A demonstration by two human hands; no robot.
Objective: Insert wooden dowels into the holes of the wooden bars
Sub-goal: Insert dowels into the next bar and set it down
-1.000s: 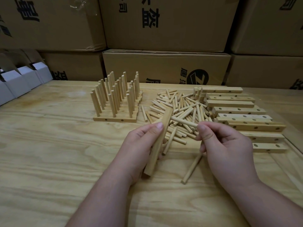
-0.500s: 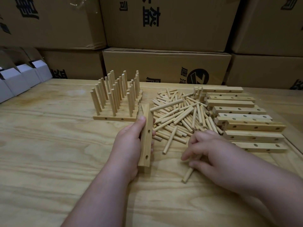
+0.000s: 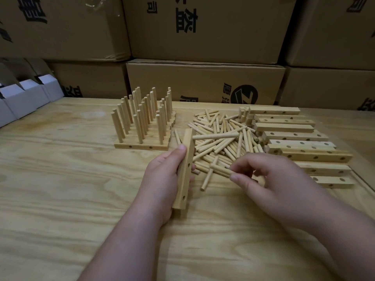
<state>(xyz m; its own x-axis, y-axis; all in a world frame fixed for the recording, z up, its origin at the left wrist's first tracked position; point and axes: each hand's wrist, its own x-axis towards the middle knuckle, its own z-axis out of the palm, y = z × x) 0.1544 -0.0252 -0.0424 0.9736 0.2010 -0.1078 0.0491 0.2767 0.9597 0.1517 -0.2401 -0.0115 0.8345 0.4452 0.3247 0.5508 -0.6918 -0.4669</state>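
Left hand (image 3: pixel 162 175) grips a wooden bar (image 3: pixel 185 169) stood on edge on the table (image 3: pixel 60 189), thumb on top, fingers wrapped behind and mostly hidden. One dowel (image 3: pixel 215 136) sticks out of the bar's far end toward 3 o'clock; two empty holes show on its near face. Right hand (image 3: pixel 269 183) pinches a dowel (image 3: pixel 221 169) between thumb and forefinger at the near edge of the loose dowel pile (image 3: pixel 223 134); the dowel's back end is covered by the fingers. Pile sits at 12 o'clock from the hands. Stack of drilled bars (image 3: pixel 294 136) lies at 2 o'clock, its far layers overlapping and hard to count. Finished bars with upright dowels (image 3: pixel 142 122) stand at 11 o'clock. Cardboard boxes (image 3: pixel 203 82) line the back; white boxes (image 3: pixel 26 98) at 10 o'clock are cut off by the frame edge.
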